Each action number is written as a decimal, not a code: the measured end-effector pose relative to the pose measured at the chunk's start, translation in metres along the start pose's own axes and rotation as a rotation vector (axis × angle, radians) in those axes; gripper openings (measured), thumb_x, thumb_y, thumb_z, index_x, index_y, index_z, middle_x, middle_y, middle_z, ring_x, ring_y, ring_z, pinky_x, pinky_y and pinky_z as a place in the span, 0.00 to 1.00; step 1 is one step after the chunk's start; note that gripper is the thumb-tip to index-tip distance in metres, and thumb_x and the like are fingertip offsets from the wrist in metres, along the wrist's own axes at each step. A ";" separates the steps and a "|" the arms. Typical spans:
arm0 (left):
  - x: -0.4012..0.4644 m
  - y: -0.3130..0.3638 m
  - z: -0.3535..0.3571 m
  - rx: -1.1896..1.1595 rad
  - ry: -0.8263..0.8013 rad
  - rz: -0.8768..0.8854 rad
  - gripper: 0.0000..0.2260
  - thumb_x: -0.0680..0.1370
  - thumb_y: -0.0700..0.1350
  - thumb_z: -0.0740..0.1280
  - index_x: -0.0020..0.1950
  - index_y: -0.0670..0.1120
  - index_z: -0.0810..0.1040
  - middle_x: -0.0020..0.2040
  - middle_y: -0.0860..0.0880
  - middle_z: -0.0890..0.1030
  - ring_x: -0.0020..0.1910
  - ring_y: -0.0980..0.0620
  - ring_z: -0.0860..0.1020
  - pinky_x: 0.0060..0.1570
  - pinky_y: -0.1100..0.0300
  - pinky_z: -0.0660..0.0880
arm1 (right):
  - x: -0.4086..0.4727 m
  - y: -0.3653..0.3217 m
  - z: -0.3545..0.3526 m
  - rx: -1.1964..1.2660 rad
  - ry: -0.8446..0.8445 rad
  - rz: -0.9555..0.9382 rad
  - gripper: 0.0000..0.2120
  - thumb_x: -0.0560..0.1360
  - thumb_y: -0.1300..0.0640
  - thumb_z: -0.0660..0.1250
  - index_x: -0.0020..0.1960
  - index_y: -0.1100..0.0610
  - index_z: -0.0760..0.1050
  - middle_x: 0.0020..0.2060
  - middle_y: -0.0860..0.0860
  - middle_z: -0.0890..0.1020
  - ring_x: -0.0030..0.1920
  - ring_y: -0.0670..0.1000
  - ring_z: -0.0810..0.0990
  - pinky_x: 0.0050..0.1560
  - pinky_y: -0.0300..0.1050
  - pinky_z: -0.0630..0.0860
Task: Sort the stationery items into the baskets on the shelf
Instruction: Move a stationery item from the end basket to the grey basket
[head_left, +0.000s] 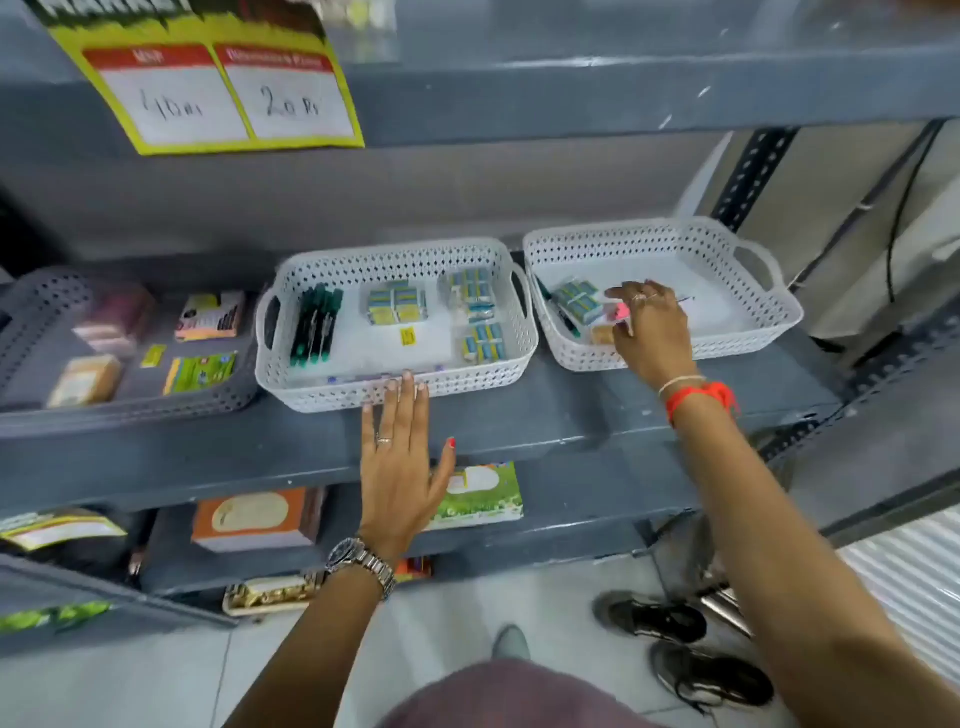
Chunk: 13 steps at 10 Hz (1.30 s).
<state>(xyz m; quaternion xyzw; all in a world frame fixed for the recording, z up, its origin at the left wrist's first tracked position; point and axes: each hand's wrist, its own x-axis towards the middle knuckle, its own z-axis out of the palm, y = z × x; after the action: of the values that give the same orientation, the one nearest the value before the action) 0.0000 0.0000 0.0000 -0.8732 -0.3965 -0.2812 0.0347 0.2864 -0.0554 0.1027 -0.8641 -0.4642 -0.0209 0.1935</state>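
Note:
Two white perforated baskets stand side by side on the grey shelf. The middle basket (311, 395) holds a bundle of green pens (314, 327) and several blue-and-yellow eraser packs (397, 304). The right basket (748, 343) holds another eraser pack (576, 300), a dark pen along its left wall and a tan packet (602, 335). My right hand (652, 338) reaches into the right basket, its fingers closed around a small pink item (621, 310). My left hand (397, 462) lies flat and open, fingertips touching the front wall of the middle basket.
A grey basket (31, 332) at the left holds several packets and cards. A yellow price sign (208, 88) hangs from the shelf above. Boxes sit on the lower shelf (571, 499). Someone's black shoes (675, 623) stand on the floor at the right.

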 end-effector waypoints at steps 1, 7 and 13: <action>-0.013 -0.003 0.013 -0.048 -0.106 0.000 0.28 0.77 0.49 0.56 0.74 0.39 0.57 0.74 0.40 0.62 0.77 0.52 0.44 0.75 0.51 0.44 | 0.027 0.014 -0.001 -0.096 -0.283 0.048 0.18 0.72 0.54 0.66 0.61 0.56 0.76 0.62 0.58 0.77 0.67 0.60 0.70 0.64 0.54 0.70; -0.018 -0.020 0.025 0.052 -0.327 -0.196 0.25 0.78 0.54 0.52 0.70 0.43 0.70 0.69 0.46 0.72 0.69 0.46 0.69 0.71 0.50 0.51 | 0.066 0.011 0.011 -0.286 -0.524 0.021 0.20 0.75 0.46 0.60 0.64 0.51 0.74 0.61 0.57 0.77 0.60 0.61 0.76 0.61 0.52 0.72; -0.043 -0.146 -0.029 0.074 -0.305 -0.348 0.25 0.77 0.53 0.53 0.67 0.41 0.74 0.67 0.44 0.75 0.67 0.45 0.72 0.70 0.50 0.52 | 0.041 -0.130 -0.007 0.046 -0.014 0.030 0.29 0.59 0.36 0.71 0.51 0.54 0.80 0.52 0.60 0.82 0.55 0.63 0.80 0.53 0.55 0.76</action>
<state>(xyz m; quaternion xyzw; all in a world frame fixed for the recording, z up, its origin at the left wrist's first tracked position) -0.1399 0.0623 -0.0220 -0.8224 -0.5516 -0.1329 -0.0425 0.2055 0.0386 0.1591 -0.8663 -0.4530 -0.0012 0.2103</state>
